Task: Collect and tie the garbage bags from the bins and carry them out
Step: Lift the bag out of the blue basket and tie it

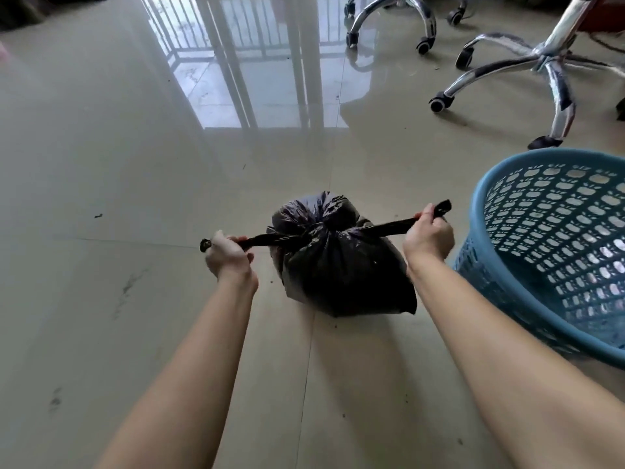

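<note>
A full black garbage bag [341, 265] sits on the tiled floor in the middle of the head view. Its top is gathered into a knot, with two twisted ends stretched out sideways. My left hand [228, 255] grips the left end, and my right hand [427, 236] grips the right end, so both strands are taut. A blue perforated plastic bin [554, 245] stands just right of the bag, beside my right forearm, with no bag inside it.
Two office chair bases with chrome legs and black castors [527, 67] stand at the back right. Glossy beige floor [118, 164] spreads to the left and ahead, mirroring a window grille. Small specks of dirt lie around the bag.
</note>
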### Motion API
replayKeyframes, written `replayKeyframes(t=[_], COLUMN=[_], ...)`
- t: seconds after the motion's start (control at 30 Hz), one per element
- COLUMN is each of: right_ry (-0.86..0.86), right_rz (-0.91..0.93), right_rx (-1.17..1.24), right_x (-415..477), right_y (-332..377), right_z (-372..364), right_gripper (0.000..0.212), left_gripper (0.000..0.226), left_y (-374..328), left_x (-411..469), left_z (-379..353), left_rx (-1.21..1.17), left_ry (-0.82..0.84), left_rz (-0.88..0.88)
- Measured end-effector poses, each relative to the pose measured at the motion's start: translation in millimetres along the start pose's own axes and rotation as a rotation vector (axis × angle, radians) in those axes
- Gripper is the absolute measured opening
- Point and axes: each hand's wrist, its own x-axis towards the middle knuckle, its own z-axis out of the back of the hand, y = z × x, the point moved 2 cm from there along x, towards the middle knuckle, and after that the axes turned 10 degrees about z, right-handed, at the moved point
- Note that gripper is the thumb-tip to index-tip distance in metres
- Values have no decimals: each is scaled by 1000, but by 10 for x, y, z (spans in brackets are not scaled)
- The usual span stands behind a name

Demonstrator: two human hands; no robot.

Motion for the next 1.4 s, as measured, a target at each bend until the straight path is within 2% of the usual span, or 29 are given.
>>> replayKeyframes(t=[0.07,0.13,0.17,0.23,0.3,0.37,0.47,0.57,0.7,0.77,0.83,0.9,0.97,1.1,1.17,1.27,1.4], right_ry=[5,132,236,458,583,636,685,649,504,458,413,370,363,340,303,279,422], right_rz=[36,24,-11,-75,-74,-58,18,184,307,299,313,313,305,120,52,238,566], right_rx=[82,197,211,131,4,-153,-285,-325,-39,120,254,290,209,-23,-67,-148,-273], right_x=[-80,-131,-168,-225,-267,-296,-335,-306,-279,-304,-373,-420,-393,-222,-238,-290,-314], right_y=[-31,-108,-120,-181,-257,-333,-366,-308,-53,150,344,444,439,57,-139,-183,-111], right_z=[-72,-139,-142,-135,-143,-151,-156,-218,-293,-312,-350,-399,-423,-390,-385,-331,-254], right_gripper=[48,48,55,89,115,120,91,67,30,22,18,16,23,40,42,39,36], left_gripper=[43,48,52,59,66,61,41,33,27,27,36,38,36,37,38,40,28], left_y=[32,71,101,190,345,509,586,568,442,320,234,184,224,521,635,599,411], left_x=[-31,-73,-54,-23,-18,-45,-184,-270,-338,-483,-632,-729,-660,-312,-212,-259,-535], left_z=[-40,-69,-69,-39,5,52,17,-141,-339,-452,-590,-706,-749,-533,-449,-459,-579], left_rx=[83,131,160,229,272,272,217,445,645,519,298,189,139,40,14,208,375], left_ry=[17,98,146,222,249,207,196,341,337,391,505,521,466,331,271,258,502], left_rz=[-88,-60,-28,60,143,162,-13,-259,-582,-635,-569,-537,-461,-18,47,-189,-648])
